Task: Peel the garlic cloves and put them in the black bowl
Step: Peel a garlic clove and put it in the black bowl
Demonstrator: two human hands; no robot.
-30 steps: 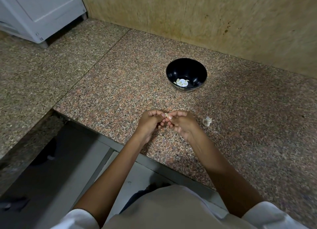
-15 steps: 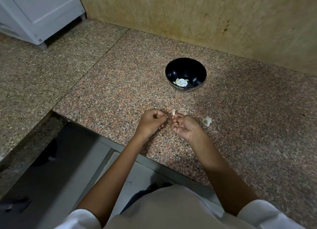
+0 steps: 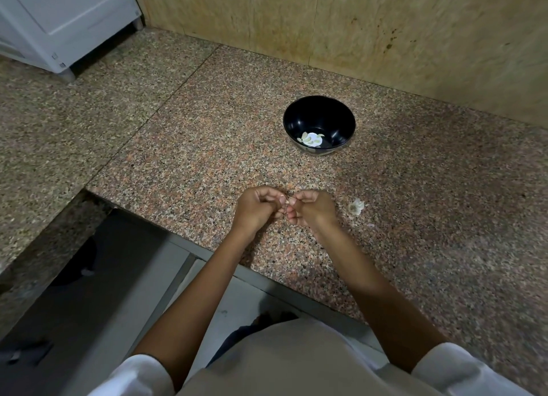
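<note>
One granite counter (image 3: 192, 146). One beige wall (image 3: 385, 25) behind it, one white appliance (image 3: 59, 19) far left. One black bowl (image 3: 296, 123) upright, far of hands, well apart from them. Two hands at near edge: left hand (image 3: 256, 207) and right hand (image 3: 311, 210), both curled, fingertips meeting, together pinching one garlic clove (image 3: 286, 202), mostly hidden. Half second ago hands were slightly apart with clove showing; now closed together. Peeled cloves (image 3: 311, 139) in bowl, four or so, count unclear. One pale garlic scrap (image 3: 355, 206) on counter near right hand.

Curled left grip (image 3: 255, 207) meets right grip (image 3: 312, 208)
</note>
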